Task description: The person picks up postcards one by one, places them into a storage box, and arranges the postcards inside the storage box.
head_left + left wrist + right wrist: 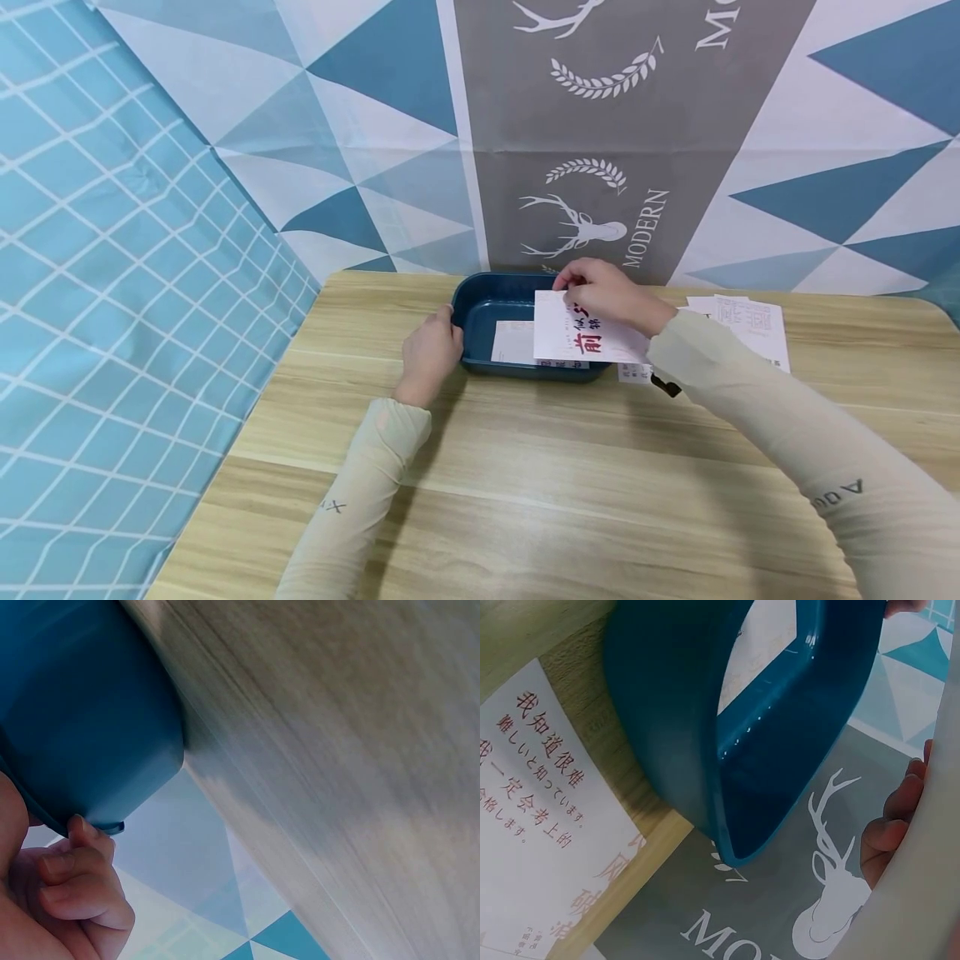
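Note:
A dark blue rectangular bin [480, 292] stands at the back of the table, with a white card [513, 342] lying inside. At its left end my left hand [432, 350] grips the rim; in the left wrist view its curled fingers [86, 896] meet the bin's lip [112, 827]. Over the bin's right part, my right hand [607, 293] pinches a white card with red and black characters [555, 329] by its upper edge. That card hides much of the bin's right side. In the right wrist view, the right fingers [889, 836] are partly covered by a pale surface.
Right of the bin lie several printed white papers [750, 325], partly under my right forearm. A small black object [665, 385] sits near them, mostly hidden by the sleeve. A patterned wall covering [600, 125] rises directly behind the table [525, 467].

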### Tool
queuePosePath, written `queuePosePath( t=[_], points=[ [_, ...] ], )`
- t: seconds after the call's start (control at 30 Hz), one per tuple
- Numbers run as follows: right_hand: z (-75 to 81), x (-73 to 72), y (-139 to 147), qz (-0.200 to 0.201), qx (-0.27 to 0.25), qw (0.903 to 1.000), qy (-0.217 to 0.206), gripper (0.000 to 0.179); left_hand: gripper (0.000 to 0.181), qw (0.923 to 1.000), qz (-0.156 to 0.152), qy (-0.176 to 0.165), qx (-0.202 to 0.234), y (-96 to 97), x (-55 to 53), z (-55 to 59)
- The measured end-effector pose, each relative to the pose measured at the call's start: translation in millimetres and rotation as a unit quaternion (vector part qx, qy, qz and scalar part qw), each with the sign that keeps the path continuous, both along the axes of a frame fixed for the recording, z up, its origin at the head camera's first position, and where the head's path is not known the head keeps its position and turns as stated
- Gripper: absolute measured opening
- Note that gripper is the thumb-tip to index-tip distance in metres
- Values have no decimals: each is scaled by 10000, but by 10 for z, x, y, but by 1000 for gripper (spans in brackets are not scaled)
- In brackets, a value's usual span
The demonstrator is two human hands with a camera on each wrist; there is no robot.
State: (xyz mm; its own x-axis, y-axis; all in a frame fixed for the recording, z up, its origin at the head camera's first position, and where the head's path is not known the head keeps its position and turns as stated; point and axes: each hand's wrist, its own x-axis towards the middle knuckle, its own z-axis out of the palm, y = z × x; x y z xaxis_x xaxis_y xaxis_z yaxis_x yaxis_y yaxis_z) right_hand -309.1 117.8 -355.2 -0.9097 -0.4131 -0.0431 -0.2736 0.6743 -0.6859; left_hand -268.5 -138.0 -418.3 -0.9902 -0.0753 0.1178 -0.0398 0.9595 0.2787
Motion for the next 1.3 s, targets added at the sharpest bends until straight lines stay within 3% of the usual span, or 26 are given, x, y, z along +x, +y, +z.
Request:
queuePosePath(
  t=[1.3],
  points=[
    [-12,-58,-413,37,-202,9994,-281,23,36,10000,43,10,-15,-3,-2,9]
  ],
)
